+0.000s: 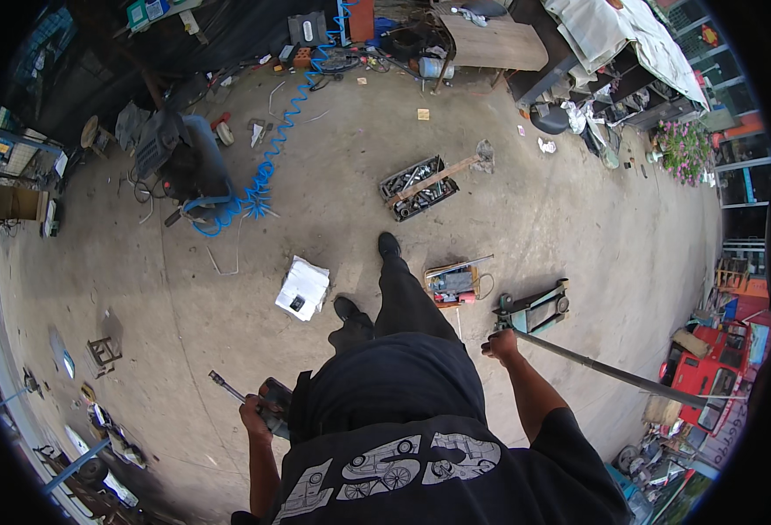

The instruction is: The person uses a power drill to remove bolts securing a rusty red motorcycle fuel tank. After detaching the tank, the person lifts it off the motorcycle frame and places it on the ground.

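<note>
Grey concrete floor (184, 306): toward near edge, L hand (252, 418) wraps dark power tool (275, 404) w/ silver shaft; toward R edge, R hand (500, 345) fists long grey metal pole (613, 368) nr green steel floor jack (534, 313). Prob. handling step; next needs firm grip.

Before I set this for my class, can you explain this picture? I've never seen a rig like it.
There is no robot, just a person working with bare hands. The one picture comes from a wide fisheye camera on their head, looking down, so straight edges bend near the rim.

The left hand holds a power tool with a long metal shaft. The right hand is by a long pole near a green floor jack; I cannot tell whether it grips the pole.

On the concrete floor lie a toolbox full of metal tools and a white sheet with a small dark item on it.
</note>
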Available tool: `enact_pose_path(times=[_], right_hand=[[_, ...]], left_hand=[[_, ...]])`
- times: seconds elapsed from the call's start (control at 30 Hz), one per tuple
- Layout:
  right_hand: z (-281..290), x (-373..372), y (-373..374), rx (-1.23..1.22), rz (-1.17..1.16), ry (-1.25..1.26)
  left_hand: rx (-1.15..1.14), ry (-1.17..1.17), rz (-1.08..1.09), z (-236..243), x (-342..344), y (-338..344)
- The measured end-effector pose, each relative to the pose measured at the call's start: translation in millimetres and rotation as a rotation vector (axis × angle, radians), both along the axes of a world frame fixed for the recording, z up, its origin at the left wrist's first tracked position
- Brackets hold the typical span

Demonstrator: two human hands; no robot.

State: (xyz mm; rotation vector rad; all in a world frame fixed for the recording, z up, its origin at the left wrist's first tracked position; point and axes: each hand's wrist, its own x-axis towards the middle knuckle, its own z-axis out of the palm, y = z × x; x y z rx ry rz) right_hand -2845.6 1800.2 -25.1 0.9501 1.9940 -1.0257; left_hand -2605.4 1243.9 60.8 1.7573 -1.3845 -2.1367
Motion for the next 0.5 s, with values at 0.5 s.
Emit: enact_pose_path(times=[0.5], right_hand=[[-124.9,45.1,137.0,0.029,0.901,0.095]], left_hand=[[0.087,-0.044,0.002,-11.9,-2.8,20.9]])
